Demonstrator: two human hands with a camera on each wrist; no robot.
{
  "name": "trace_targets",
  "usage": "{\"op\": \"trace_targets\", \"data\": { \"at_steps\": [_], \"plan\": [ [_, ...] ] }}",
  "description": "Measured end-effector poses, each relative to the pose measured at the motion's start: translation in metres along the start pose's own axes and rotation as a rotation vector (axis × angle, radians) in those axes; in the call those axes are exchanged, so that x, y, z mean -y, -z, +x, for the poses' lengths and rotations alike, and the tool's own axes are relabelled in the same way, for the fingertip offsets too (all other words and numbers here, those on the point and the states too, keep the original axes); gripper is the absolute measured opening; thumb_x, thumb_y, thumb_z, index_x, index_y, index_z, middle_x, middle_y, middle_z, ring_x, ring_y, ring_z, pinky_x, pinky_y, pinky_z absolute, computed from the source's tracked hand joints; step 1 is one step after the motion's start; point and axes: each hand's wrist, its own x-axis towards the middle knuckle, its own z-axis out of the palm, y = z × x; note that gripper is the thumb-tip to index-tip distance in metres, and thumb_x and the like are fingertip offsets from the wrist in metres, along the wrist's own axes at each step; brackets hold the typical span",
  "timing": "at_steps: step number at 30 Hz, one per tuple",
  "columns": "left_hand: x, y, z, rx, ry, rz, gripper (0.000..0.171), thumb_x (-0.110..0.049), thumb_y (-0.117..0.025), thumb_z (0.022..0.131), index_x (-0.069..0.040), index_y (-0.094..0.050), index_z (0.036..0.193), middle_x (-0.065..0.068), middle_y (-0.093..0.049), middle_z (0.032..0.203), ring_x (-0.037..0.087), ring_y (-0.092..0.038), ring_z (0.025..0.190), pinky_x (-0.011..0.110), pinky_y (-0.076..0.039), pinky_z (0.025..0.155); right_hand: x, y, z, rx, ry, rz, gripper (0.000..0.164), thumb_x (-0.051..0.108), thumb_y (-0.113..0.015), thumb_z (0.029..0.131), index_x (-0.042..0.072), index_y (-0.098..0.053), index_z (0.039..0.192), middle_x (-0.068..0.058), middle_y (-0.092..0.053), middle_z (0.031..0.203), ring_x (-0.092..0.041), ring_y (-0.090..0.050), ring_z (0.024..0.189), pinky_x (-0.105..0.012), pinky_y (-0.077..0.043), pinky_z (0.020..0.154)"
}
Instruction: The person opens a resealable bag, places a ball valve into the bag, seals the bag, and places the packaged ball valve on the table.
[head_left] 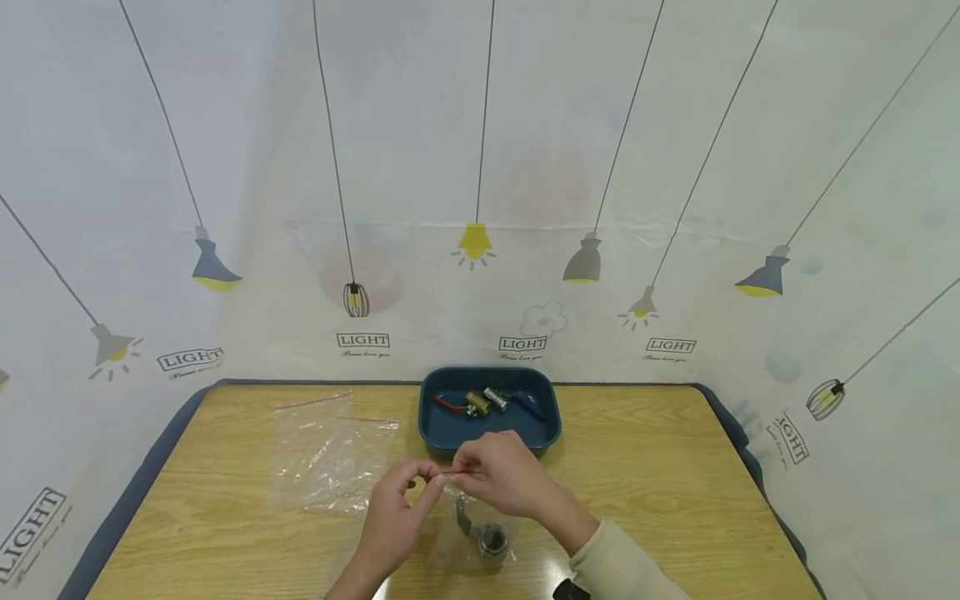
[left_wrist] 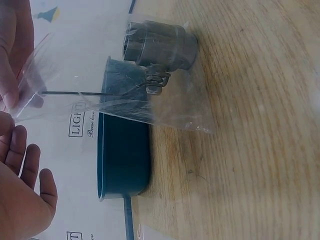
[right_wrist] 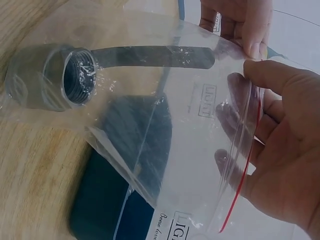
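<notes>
A clear zip bag [right_wrist: 200,145] with a red seal line hangs between both hands. Inside lies a grey metal ball valve [right_wrist: 37,75], its threaded opening and long flat lever handle showing in the right wrist view. The left hand [head_left: 393,512] pinches the bag's top edge between thumb and index finger. Close beside it, the right hand [head_left: 506,475] pinches the same edge with thumb and fingers; some of its fingers show through the plastic. In the head view, the bagged valve [head_left: 492,540] is below the hands, over the table.
A dark blue tray [head_left: 555,417] stands at the table's back edge, holding a brass valve [head_left: 477,403], a silver fitting [head_left: 496,398], and red and blue handles. Flat clear zip bags [head_left: 322,458] lie left on the wooden table [head_left: 660,467]. A lamp-patterned cloth [head_left: 420,167] hangs behind.
</notes>
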Motion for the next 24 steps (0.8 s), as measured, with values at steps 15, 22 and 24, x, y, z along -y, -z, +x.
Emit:
{"op": "trace_targets", "data": {
  "at_steps": [15, 22, 24],
  "plan": [
    [0.015, -0.004, 0.003, 0.056, 0.017, -0.028, 0.006, -0.017, -0.067, 0.082, -0.019, -0.062, 0.081, -0.01, -0.061, 0.082, 0.008, -0.054, 0.083, 0.031, -0.04, 0.078, -0.004, 0.001, -0.003, 0.054, -0.044, 0.095, 0.006, 0.03, -0.064, 0.085, 0.025, -0.064, 0.083, 0.016, -0.063, 0.075, 0.005, -0.051, 0.062, -0.016, -0.043, 0.061],
    [0.034, -0.009, 0.005, 0.05, -0.045, -0.001, 0.005, -0.027, -0.065, 0.084, -0.023, -0.062, 0.083, -0.014, -0.06, 0.083, 0.005, -0.053, 0.085, 0.027, -0.04, 0.077, -0.006, 0.001, -0.002, 0.029, -0.028, 0.076, 0.007, 0.031, -0.063, 0.086, 0.026, -0.065, 0.082, 0.017, -0.063, 0.073, 0.006, -0.051, 0.062, -0.016, -0.043, 0.062],
    [0.031, -0.009, 0.005, 0.043, -0.025, -0.01, 0.004, -0.024, -0.066, 0.084, -0.023, -0.062, 0.082, -0.011, -0.061, 0.083, 0.007, -0.054, 0.085, 0.028, -0.04, 0.077, -0.007, 0.001, -0.003, 0.035, -0.041, 0.098, 0.006, 0.031, -0.064, 0.085, 0.026, -0.065, 0.081, 0.016, -0.064, 0.074, 0.006, -0.052, 0.061, -0.016, -0.043, 0.061]
  ]
}}
